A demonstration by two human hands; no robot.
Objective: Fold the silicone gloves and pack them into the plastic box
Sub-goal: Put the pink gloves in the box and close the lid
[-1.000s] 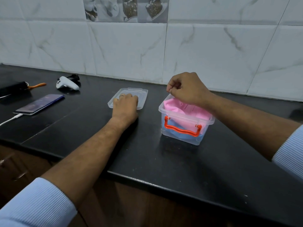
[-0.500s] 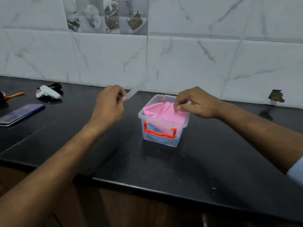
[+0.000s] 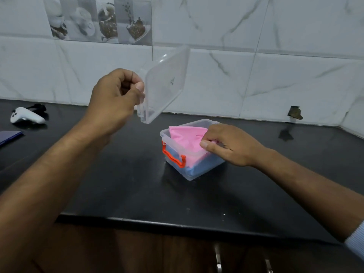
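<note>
A clear plastic box (image 3: 187,175) with an orange handle (image 3: 173,155) stands on the black counter (image 3: 137,184). Inside, a folded pink silicone glove (image 3: 183,137) lies on top of a blue one (image 3: 201,165). My right hand (image 3: 228,143) rests on the box's right rim, its fingers pinching the pink glove's edge. My left hand (image 3: 116,97) is raised above and left of the box, gripping the clear lid (image 3: 165,83) by one corner. The lid hangs tilted, nearly on edge, in front of the wall.
A white game controller (image 3: 26,115) lies at the far left of the counter, with the corner of a dark phone (image 3: 8,135) nearer to me. A white marble-tiled wall (image 3: 256,56) rises behind, with a chipped hole (image 3: 294,113) at the right. Cabinet handles (image 3: 217,259) show below the counter's edge.
My left hand has picked the lid up off the counter and lifted it high, tilted, toward the box. My right hand has shifted to the box's right rim. The view has moved right.
</note>
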